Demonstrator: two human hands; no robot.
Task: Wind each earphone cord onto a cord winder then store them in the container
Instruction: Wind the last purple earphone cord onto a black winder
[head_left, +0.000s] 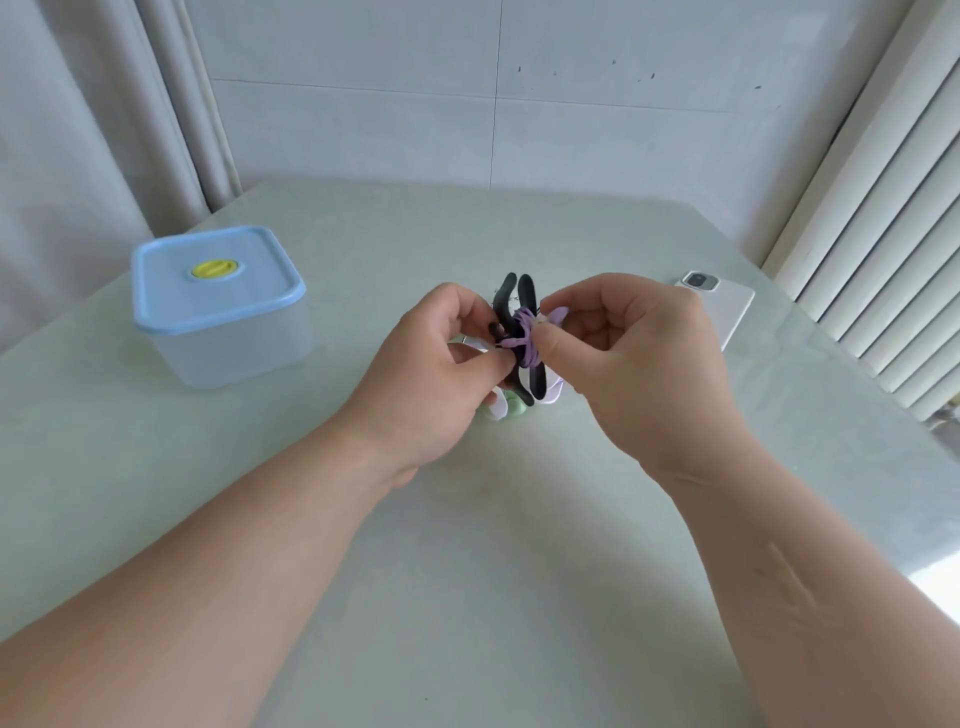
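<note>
Left hand (431, 364) pinches black cord winder (525, 292); right hand (634, 353) pinches purple earphone cord (523, 338) wound round it.

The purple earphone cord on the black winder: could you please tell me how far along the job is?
Done: several turns of purple earphone cord wrap the black bone-shaped cord winder. In hand: the left hand holds the winder while the right hand pinches the cord. Left: white and green pieces lie beneath on the table, and the translucent plastic container has its blue lid on.
</note>
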